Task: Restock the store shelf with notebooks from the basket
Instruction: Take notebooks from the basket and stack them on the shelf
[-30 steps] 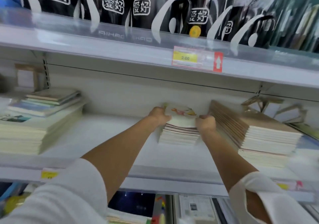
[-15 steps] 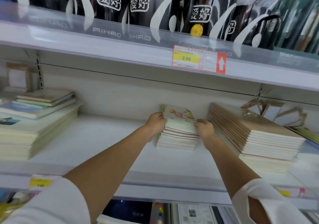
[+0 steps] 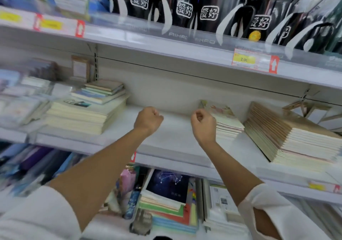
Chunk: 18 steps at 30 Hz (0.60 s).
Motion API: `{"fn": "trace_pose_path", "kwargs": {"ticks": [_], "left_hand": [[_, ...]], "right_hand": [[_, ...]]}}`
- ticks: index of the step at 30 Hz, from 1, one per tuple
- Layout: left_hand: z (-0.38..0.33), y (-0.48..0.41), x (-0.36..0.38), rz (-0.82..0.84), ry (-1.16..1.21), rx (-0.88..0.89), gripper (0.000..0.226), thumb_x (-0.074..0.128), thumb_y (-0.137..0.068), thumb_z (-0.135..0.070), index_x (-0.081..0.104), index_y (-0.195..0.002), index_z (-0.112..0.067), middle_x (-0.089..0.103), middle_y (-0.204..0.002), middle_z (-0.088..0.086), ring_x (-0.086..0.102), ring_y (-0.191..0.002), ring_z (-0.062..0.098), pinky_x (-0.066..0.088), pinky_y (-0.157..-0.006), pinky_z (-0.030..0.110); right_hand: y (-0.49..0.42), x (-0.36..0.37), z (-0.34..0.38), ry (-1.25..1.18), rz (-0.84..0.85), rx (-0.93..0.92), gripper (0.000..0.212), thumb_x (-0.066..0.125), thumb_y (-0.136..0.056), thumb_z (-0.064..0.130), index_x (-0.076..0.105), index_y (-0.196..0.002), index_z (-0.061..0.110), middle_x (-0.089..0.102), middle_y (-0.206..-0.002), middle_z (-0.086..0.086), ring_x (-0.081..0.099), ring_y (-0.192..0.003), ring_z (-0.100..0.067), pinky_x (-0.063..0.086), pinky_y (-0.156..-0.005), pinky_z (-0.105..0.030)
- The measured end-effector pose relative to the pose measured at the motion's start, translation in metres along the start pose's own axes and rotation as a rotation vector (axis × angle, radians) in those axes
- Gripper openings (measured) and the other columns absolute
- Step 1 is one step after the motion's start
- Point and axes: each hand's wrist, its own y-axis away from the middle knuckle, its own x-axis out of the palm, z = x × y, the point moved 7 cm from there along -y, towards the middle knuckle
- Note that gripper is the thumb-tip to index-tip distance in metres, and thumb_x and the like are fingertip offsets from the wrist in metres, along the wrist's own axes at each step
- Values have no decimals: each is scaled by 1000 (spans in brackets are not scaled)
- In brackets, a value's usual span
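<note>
Notebooks [image 3: 226, 121] with a pale cartoon cover lie in a short flat stack just to the right of the right hand [image 3: 202, 124]. Its knuckles overlap the stack's near left edge, though whether they touch it I cannot tell. That hand is curled into a loose fist with nothing in it. The left hand [image 3: 148, 119], a little way to its left, is likewise balled up and holds nothing. Both hover over a bare stretch of the white shelf [image 3: 172, 141], forearms bare, white sleeves [image 3: 37, 214] at the elbows. Right of the cartoon stack, a taller pile of brown-covered notebooks [image 3: 288, 136] lies fanned. Left of the left hand sits a thick cream stack of books [image 3: 83, 119]. Above the hands are a yellow price tag [image 3: 249, 60] and black pen holders [image 3: 209, 14]; below them lies a star-patterned notebook [image 3: 166, 184].
</note>
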Motion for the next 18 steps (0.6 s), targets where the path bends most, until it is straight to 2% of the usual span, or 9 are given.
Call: {"fn": "trace_pose_path", "kwargs": {"ticks": [5,8,12,15,18], "left_hand": [[76,46,-114,-192,-6,-93,29,59,-79,-9,42,-56,-16,44,-57,1,42,-55,19,33,-56,28],[139,82,-173,-272,-2,-196,31,57,-82,-8,38,-58,-14,40,-58,4,38,-54,19,32,-56,30],[231,141,-242,-380,-80,-368,28,60,-83,-12,46,-59,-10,45,-55,1,47,-61,21,38,-62,30],[292,190,-283,-454,-68,-510,33,58,-83,-13,39,-57,-14,39,-53,0,41,-57,21,31,-51,29],[346,233,-315,-497,-37,-611,29,58,-79,-9,41,-56,-14,42,-55,2,43,-60,23,33,-55,28]], "right_hand": [[70,91,78,-140,220,-60,15,56,-87,15,66,-76,15,62,-66,4,57,-63,-14,46,-61,-28],[124,150,118,-244,360,-76,16,56,-87,14,64,-74,9,61,-65,-3,54,-62,-14,46,-59,-31],[211,231,157,-268,573,-100,22,55,-88,19,56,-67,12,54,-61,-9,47,-57,-17,39,-56,-33],[277,284,176,-247,721,-119,24,53,-88,22,56,-68,8,57,-62,-12,52,-58,-24,43,-58,-38],[341,326,188,-255,866,-106,27,52,-86,26,59,-70,5,57,-62,-12,53,-60,-28,43,-56,-38]]}}
